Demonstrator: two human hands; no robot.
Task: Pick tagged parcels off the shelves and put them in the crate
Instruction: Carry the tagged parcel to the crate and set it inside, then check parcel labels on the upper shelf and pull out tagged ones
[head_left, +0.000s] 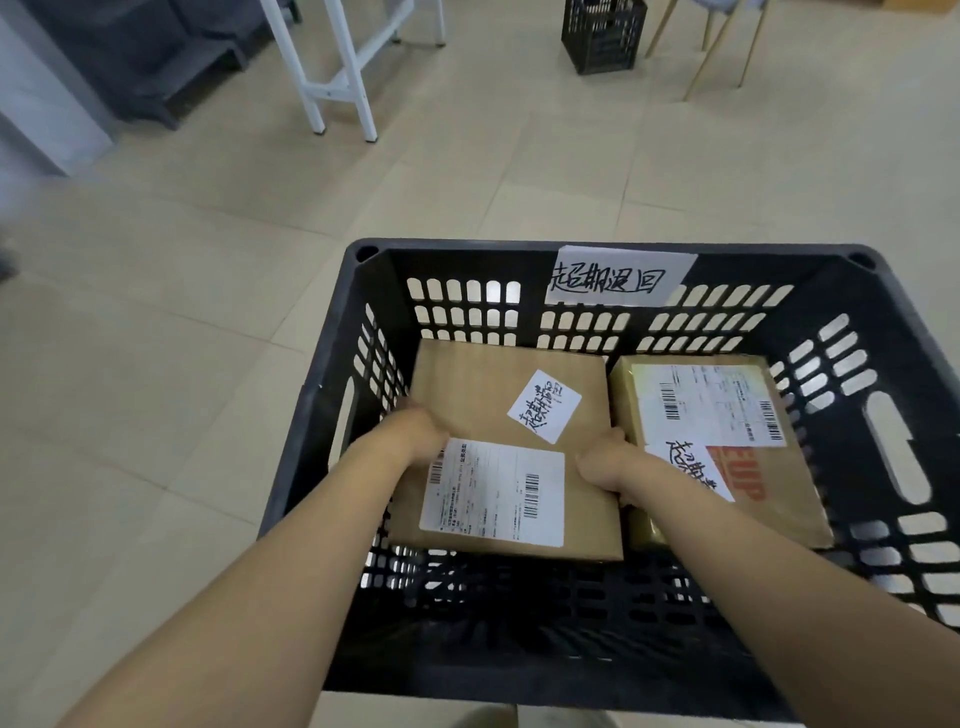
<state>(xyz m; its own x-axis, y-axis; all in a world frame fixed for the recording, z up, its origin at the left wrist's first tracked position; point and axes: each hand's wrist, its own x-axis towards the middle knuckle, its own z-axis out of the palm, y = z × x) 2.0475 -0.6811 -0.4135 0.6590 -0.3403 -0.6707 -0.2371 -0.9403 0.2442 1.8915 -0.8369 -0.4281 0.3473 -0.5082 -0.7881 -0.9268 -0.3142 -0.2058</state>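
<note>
Brown cardboard forms the parcel (506, 447) held inside the black plastic crate (883, 332), in its left half. The left hand (415, 434) grips the parcel's left edge and the right hand (605, 462) grips its right edge, fingers curled closed around the box. A handwritten white tag (544, 406) and a printed shipping label (493, 499) sit on its top face. Just beside it on the right lies a second parcel (727, 447) with its own labels. A handwritten paper sign (613, 278) is stuck on the crate's far wall. The crate stands on a beige tiled floor (208, 312); well beyond it stand white table legs (337, 78) and a smaller black basket (602, 34).
</note>
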